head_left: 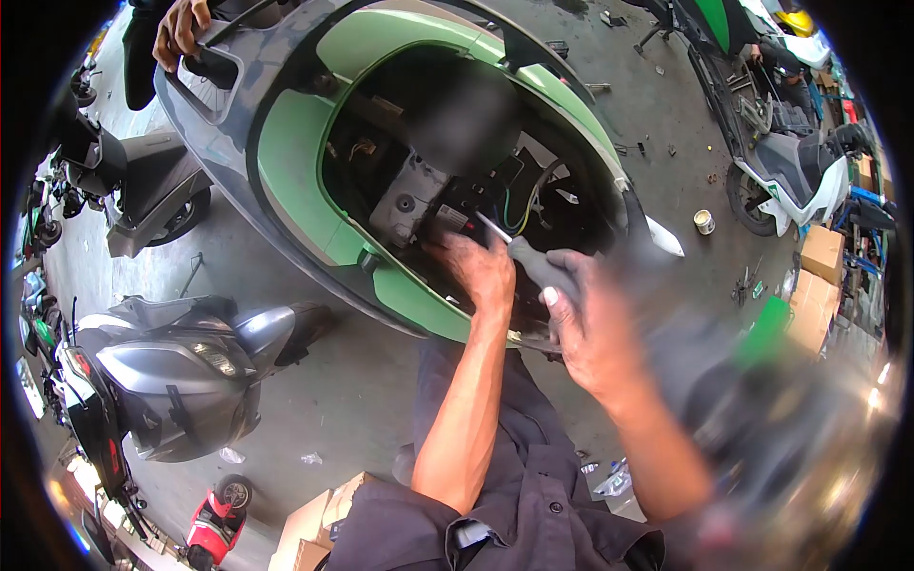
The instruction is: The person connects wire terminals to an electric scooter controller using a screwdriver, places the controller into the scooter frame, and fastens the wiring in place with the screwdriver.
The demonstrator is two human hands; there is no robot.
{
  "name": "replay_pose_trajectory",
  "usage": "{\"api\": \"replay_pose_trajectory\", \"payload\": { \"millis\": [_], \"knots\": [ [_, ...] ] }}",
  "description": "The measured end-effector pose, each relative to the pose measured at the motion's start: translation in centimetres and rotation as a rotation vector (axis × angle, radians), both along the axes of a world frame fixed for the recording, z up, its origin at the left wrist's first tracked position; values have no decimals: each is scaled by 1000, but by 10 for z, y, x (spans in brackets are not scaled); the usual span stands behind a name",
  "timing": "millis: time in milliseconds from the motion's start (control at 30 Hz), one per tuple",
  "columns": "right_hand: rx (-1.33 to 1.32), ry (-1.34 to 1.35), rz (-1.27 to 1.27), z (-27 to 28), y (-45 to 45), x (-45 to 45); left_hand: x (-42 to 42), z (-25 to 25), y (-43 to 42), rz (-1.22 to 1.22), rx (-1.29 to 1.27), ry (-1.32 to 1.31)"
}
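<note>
My right hand [595, 328] is closed round the grey handle of a screwdriver [533, 262]. Its metal shaft points up and left into the open body of a scooter with light green inner panels [295, 190]. My left hand [476, 271] reaches over the near rim into that opening, fingers curled beside a black part with a red spot. What its fingertips grip is hidden. Left of them sits a grey metal box-like part [405, 205]. Green and yellow wires [528, 205] run just beyond the screwdriver tip. A dark blur covers part of the opening.
Another person's hand [181, 33] rests on the scooter's grey rear frame at the upper left. A silver scooter [181, 366] stands to the left, a white scooter [809, 190] to the right. Cardboard boxes [814, 295], a small tin [704, 222] and loose parts lie on the floor.
</note>
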State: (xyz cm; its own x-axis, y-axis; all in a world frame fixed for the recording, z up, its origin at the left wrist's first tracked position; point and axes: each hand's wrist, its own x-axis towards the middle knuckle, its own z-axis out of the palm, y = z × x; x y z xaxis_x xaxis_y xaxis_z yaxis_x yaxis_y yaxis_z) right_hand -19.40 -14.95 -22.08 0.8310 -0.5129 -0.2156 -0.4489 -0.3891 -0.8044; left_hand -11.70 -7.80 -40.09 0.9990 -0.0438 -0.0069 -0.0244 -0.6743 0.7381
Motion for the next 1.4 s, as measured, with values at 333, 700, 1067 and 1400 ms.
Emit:
{"api": "replay_pose_trajectory", "payload": {
  "millis": [333,700,1067,1400],
  "knots": [
    [-677,133,762,45,-29,87,-2,-3,6,-50,-146,250],
    [-838,-7,1057,45,-37,122,-39,35,-4,312,-583,240],
    [-805,551,1011,84,8,143,-40,9,-49,671,-1276,307],
    [-884,30,1113,63,-15,114,-35,5,-41,670,-1426,387]
  ]
}}
